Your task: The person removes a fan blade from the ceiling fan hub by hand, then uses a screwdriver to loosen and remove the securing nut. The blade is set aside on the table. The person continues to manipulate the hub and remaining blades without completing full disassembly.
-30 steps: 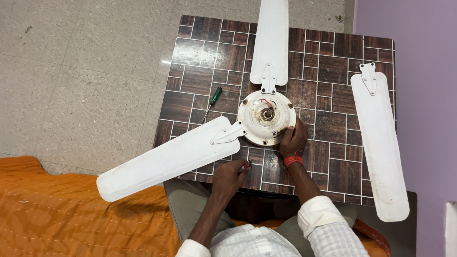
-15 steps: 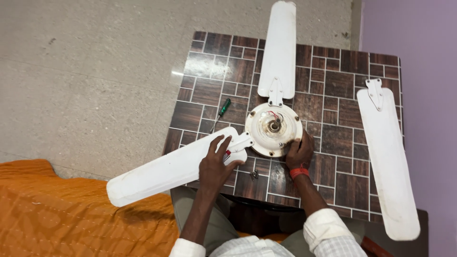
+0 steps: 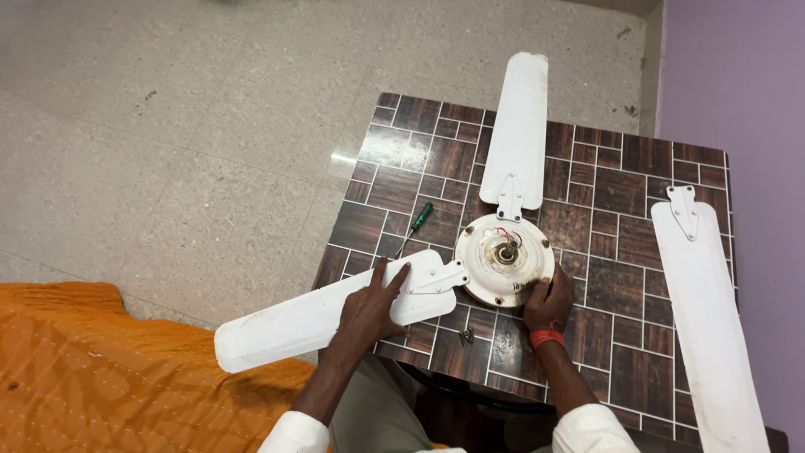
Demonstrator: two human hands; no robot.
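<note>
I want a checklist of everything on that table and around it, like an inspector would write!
Surface: small table with a brown tile pattern.
Job's things: white fan motor with two blades at it, the far blade and the near blade; a loose blade lies apart at the right.
Clutter: green-handled screwdriver; small screws near the table's front edge.
Grippers: left hand flat on the near blade; right hand on the motor's rim.
Cables: red and white wires at the motor's hub.
Surroundings: speckled floor, orange cloth, purple wall.
</note>
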